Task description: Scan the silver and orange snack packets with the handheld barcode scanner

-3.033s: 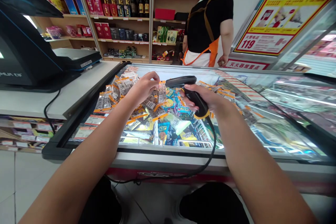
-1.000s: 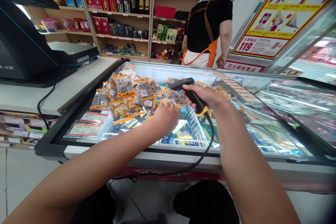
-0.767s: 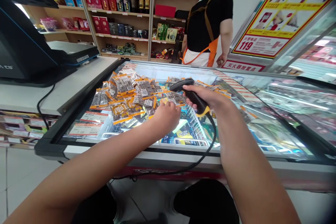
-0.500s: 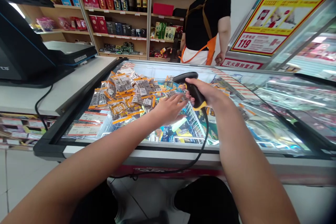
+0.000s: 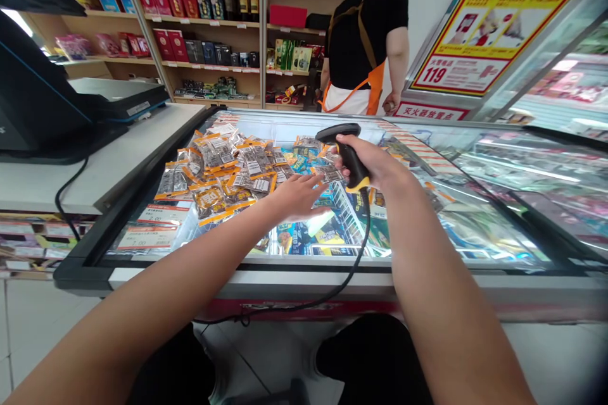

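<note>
My right hand (image 5: 373, 161) grips a black and yellow barcode scanner (image 5: 354, 168), its head tipped toward the left. Just left of it, my left hand (image 5: 301, 196) is open, palm down, with its fingers stretched out over the freezer's glass top. Nothing shows in that hand, though its underside is hidden. Beyond and to the left of it lie many small snack packets (image 5: 211, 198) with orange edges, heaped on the glass. Blue and yellow packs (image 5: 304, 237) show through the glass below. The scanner's black cord (image 5: 360, 259) hangs down across the freezer's front edge.
A counter (image 5: 142, 145) with a black checkout machine (image 5: 38, 95) adjoins the freezer (image 5: 332, 278) on the left. Behind it, a person in an orange-strapped apron (image 5: 363, 44) stands before shelves of bottles and boxes. Price cards (image 5: 152, 228) lie at the near left.
My left hand has drawn slightly away from the scanner, its fingers more spread. The scanner stays in my right hand. The whole view has shifted a little.
</note>
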A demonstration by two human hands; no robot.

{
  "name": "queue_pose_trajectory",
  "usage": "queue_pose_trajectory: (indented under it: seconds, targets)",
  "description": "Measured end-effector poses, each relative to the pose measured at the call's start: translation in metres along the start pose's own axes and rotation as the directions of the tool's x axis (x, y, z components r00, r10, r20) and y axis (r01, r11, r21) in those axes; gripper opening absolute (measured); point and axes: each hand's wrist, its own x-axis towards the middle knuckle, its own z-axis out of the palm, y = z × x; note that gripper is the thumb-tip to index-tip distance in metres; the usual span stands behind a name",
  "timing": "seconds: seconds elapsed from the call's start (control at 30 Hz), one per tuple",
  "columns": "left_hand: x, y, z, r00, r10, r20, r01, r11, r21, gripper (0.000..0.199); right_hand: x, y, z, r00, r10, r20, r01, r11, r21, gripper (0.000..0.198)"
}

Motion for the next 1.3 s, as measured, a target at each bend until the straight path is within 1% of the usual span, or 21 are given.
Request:
queue_pose_trajectory:
  seconds: [0.03,0.1,0.13,0.2,0.27,0.33,0.4,0.47,0.53,0.57,0.63,0.7,0.73,0.83,0.97,1.07,1.27,1.3]
  targets:
    - [0.0,0.002,-0.001,1.0,-0.008,0.001,0.008,1.0,-0.006,0.071,-0.001,0.0,0.0,0.999,0.036,-0.005,-0.036,0.998,-0.053,0.029]
    - [-0.001,0.006,-0.006,0.999,-0.04,-0.033,0.04,0.999,0.006,0.07,-0.003,0.001,0.001,0.995,0.102,-0.004,-0.102,0.985,-0.137,0.03]
    - [-0.002,0.009,-0.009,0.997,-0.061,-0.053,0.062,0.998,0.019,0.07,-0.004,0.001,0.002,0.994,0.108,0.014,-0.105,0.982,-0.155,0.03]
    - [-0.004,0.015,-0.012,0.991,-0.109,-0.077,0.112,0.993,0.044,0.072,-0.005,0.002,0.004,0.996,0.087,0.03,-0.081,0.983,-0.164,0.03]
    - [-0.005,0.017,-0.014,0.984,-0.149,-0.095,0.155,0.986,0.056,0.073,-0.004,0.002,0.006,0.998,0.058,0.003,-0.057,0.984,-0.172,0.031]
    - [-0.005,0.015,-0.013,0.981,-0.154,-0.122,0.162,0.985,0.06,0.07,-0.003,0.002,0.006,0.998,0.057,-0.037,-0.063,0.979,-0.194,0.032]
    - [-0.006,0.007,-0.011,0.982,-0.124,-0.145,0.133,0.989,0.06,0.068,-0.003,0.002,0.006,0.996,0.065,-0.06,-0.076,0.976,-0.203,0.034]
    - [-0.008,-0.004,-0.008,0.988,-0.084,-0.131,0.09,0.995,0.039,0.066,-0.004,0.001,0.005,0.996,0.064,-0.063,-0.076,0.976,-0.203,0.034]
    - [-0.009,-0.014,-0.005,0.993,-0.078,-0.087,0.079,0.997,0.009,0.066,-0.006,0.0,0.005,0.997,0.061,-0.046,-0.07,0.977,-0.204,0.033]
    - [-0.009,-0.017,-0.004,0.993,-0.098,-0.063,0.098,0.995,0.002,0.067,-0.007,0.0,0.005,0.997,0.066,-0.031,-0.071,0.975,-0.21,0.033]
    - [-0.009,-0.022,-0.002,0.984,-0.175,-0.033,0.175,0.984,0.012,0.07,-0.007,0.001,0.003,0.997,0.082,0.004,-0.079,0.969,-0.235,0.034]
    - [-0.008,-0.022,-0.001,0.971,-0.239,-0.015,0.239,0.971,0.024,0.075,-0.006,0.003,0.001,0.994,0.103,0.035,-0.09,0.959,-0.27,0.036]
    - [-0.008,-0.022,-0.001,0.968,-0.251,-0.006,0.251,0.968,0.024,0.077,-0.005,0.004,0.0,0.993,0.112,0.048,-0.094,0.954,-0.286,0.036]
    - [-0.007,-0.021,-0.001,0.971,-0.241,0.006,0.24,0.97,0.023,0.077,-0.005,0.004,-0.001,0.989,0.128,0.071,-0.097,0.934,-0.345,0.038]
    - [-0.007,-0.021,-0.001,0.967,-0.251,0.03,0.251,0.968,0.024,0.076,-0.013,-0.001,0.003,0.982,0.179,0.061,-0.134,0.887,-0.441,0.041]
    - [-0.007,-0.022,-0.001,0.964,-0.259,0.056,0.259,0.966,0.019,0.079,-0.019,-0.004,0.007,0.981,0.189,0.051,-0.147,0.886,-0.44,0.037]
    - [-0.007,-0.02,-0.002,0.964,-0.262,0.041,0.261,0.965,0.033,0.077,-0.02,-0.003,0.008,0.983,0.183,0.032,-0.147,0.871,-0.468,0.041]
    - [-0.007,-0.02,-0.002,0.963,-0.265,0.042,0.263,0.964,0.034,0.076,-0.02,-0.003,0.008,0.987,0.156,0.027,-0.127,0.884,-0.449,0.04]
